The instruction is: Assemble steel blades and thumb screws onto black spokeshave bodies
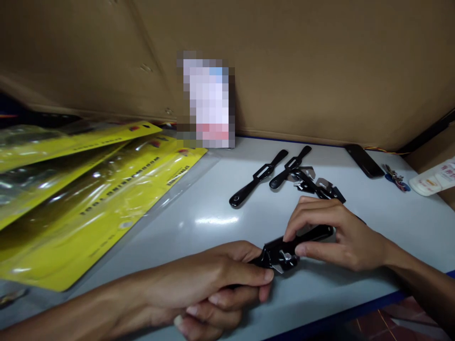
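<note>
My left hand (227,279) is wrapped round one handle of a black spokeshave (280,253) held low over the table. A shiny blade and a silver screw show in the middle of its body. With thumb and fingertips, my right hand (344,232) grips the body's far side, beside the screw; its other handle passes behind these fingers. Beyond, two black spokeshave frames (259,177) lie side by side. Close to them are loose metal blades and black plates (316,182), partly hidden by my right hand.
Yellow-backed clear plastic packages (117,203) overlap on the left. A dark phone (364,161), a bunch of keys (395,177) and a white bottle (433,177) lie at the back right. Cardboard (302,71) rises behind the table, with a blurred-out item against it.
</note>
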The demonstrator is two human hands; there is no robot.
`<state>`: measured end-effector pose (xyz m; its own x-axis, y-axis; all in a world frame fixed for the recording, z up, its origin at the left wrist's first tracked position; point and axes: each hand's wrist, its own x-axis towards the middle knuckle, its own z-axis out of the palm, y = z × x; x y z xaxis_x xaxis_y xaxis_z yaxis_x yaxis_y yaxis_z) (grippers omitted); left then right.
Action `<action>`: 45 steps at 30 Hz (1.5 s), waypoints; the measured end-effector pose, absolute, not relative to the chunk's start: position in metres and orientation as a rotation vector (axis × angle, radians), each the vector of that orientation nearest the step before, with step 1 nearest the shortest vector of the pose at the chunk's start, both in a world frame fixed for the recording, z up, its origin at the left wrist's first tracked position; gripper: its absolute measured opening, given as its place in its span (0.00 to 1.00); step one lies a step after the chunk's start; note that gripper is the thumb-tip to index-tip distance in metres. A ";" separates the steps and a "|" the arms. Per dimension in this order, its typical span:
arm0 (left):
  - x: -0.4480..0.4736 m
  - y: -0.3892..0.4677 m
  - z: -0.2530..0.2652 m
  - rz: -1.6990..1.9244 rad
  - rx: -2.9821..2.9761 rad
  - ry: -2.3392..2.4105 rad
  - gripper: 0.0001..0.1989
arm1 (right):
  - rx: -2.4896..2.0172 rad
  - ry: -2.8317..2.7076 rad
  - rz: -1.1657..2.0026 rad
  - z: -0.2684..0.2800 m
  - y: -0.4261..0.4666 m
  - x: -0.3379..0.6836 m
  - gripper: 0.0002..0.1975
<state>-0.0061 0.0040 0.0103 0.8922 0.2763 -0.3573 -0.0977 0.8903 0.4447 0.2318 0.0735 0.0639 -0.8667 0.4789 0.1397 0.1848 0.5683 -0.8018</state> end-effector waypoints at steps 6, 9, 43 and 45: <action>-0.005 0.003 0.007 0.212 0.418 0.420 0.15 | -0.657 -2.697 1.323 0.065 0.090 0.239 0.13; -0.006 0.002 0.006 0.222 0.421 0.415 0.16 | -0.744 -2.642 1.451 0.062 0.093 0.240 0.14; -0.004 0.001 0.008 0.210 0.489 0.498 0.17 | -0.759 -2.791 0.927 0.051 0.068 0.230 0.24; -0.004 0.001 0.009 0.202 0.495 0.519 0.17 | -0.762 -2.805 0.923 0.051 0.068 0.229 0.23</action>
